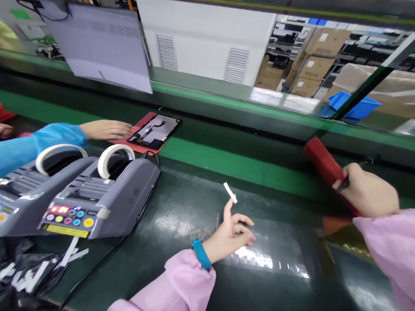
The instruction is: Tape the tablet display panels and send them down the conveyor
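Note:
My left hand (230,236) hovers over the dark green bench, fingers spread. A short strip of white tape (230,193) sticks to its raised index fingertip. Below that hand, a clear plastic sheet (283,249) lies on the bench and reflects light. At the right, my right hand (371,192) is closed around a long red tray-like piece (323,160), tilted on edge. Something thin and dark shows at its fingers, too blurred to name. Farther left, a co-worker's hand (107,129) touches a red tray (145,119) bearing a flat device panel (157,131).
Two grey tape dispensers (125,198) with white tape rolls stand at the left. Cut tape scraps (32,276) lie on black plastic beside them, and a black cable (94,265) runs along the bench. A monitor's back (102,44) hangs above the green conveyor belt (225,159).

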